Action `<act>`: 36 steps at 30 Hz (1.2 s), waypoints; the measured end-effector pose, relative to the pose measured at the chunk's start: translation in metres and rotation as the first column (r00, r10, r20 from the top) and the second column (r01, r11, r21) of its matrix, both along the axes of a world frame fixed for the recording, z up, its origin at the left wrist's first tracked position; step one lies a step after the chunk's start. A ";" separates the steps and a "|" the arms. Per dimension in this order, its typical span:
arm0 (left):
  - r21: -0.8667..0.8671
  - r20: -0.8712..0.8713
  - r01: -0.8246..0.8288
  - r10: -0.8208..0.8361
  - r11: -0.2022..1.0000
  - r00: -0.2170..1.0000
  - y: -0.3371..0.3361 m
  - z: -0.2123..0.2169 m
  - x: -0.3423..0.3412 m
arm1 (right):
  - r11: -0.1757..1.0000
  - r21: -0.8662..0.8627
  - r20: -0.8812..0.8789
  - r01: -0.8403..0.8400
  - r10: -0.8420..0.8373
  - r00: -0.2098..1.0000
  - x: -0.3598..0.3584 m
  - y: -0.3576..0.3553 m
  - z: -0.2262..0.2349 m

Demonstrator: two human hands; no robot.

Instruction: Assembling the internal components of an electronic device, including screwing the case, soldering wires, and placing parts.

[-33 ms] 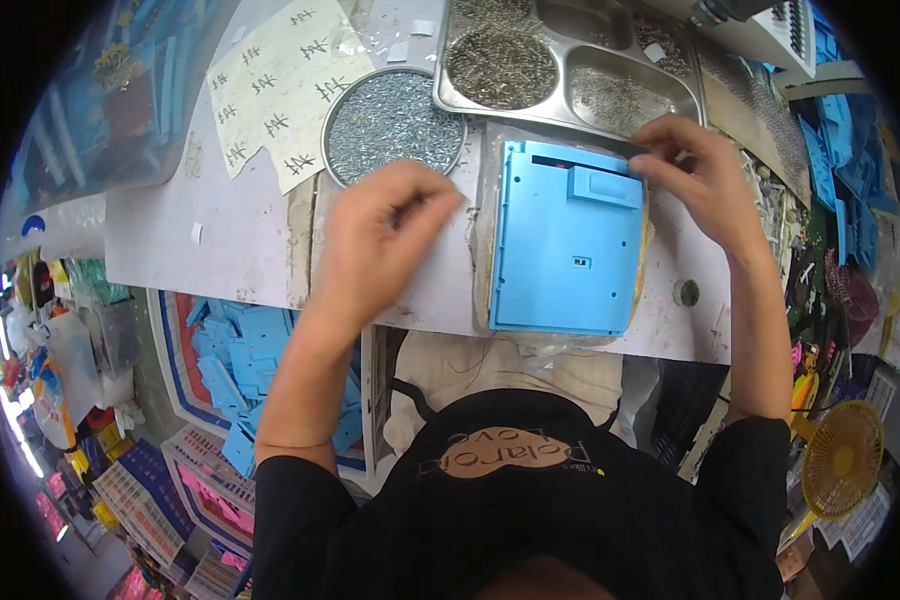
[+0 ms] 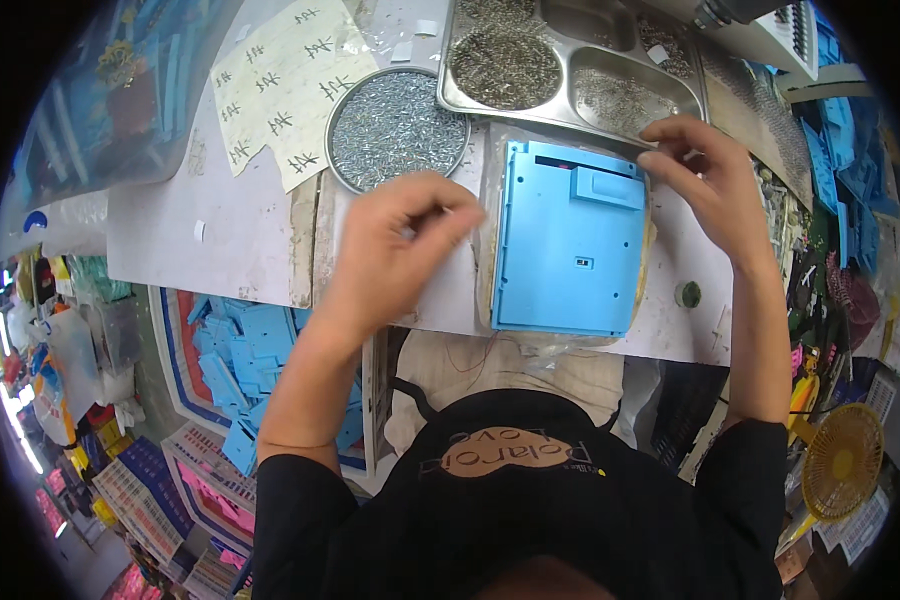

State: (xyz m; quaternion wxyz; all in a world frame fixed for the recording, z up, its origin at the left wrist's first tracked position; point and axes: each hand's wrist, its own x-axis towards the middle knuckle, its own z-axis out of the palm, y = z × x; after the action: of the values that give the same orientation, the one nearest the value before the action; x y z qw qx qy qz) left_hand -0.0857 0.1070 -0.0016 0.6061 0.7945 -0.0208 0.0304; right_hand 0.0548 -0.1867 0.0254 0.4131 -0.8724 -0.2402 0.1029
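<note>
A light blue flat plastic case (image 2: 570,240) lies on the bench in front of me, with a raised block near its top edge and small holes in its face. My left hand (image 2: 405,245) hovers just left of the case, below a round dish of silvery screws (image 2: 398,128). Its thumb and index finger are pressed together; anything between them is too small to make out. My right hand (image 2: 705,175) is at the upper right corner of the case, its fingers loosely bent and the thumb apart from the index finger. No object shows in it.
A metal compartment tray (image 2: 625,125) of small fasteners stands behind the case. Handwritten paper (image 2: 280,90) lies at the back left, beside a clear bag (image 2: 100,110) of blue parts. More blue parts (image 2: 245,350) fill a bin below. A yellow fan (image 2: 842,462) is at right.
My left hand has moved right, toward the blue case. My right hand has shifted only slightly to the right; the case stays in place.
</note>
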 end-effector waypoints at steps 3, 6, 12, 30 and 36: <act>-0.338 -0.082 0.097 -0.132 0.936 0.988 -0.022 0.007 -0.013 | 0.966 0.139 0.165 -0.216 0.192 0.967 -0.039 0.023 0.028; -0.550 -0.088 0.144 -0.228 0.823 0.970 -0.037 0.005 -0.019 | 0.900 0.307 0.131 -0.311 0.283 0.950 -0.072 0.042 0.026; -0.692 -0.103 0.146 -0.297 0.707 0.949 -0.054 0.000 -0.023 | 0.863 0.451 0.071 -0.226 0.218 0.973 -0.094 0.041 0.007; 0.257 0.048 0.047 -0.061 0.965 0.997 -0.018 0.001 0.027 | 0.804 0.565 -0.397 0.185 0.068 0.915 -0.075 -0.001 0.006; 0.626 0.006 0.154 -0.203 0.764 0.979 -0.018 0.007 0.049 | 0.911 0.353 -0.422 0.214 -0.049 0.905 -0.062 -0.016 0.004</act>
State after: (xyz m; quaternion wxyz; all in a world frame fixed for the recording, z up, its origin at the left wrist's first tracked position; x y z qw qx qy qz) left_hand -0.0364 0.0893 0.0059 0.3089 0.9425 -0.1273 -0.0069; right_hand -0.0077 -0.2023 0.0290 0.6254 -0.7463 -0.1046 0.2022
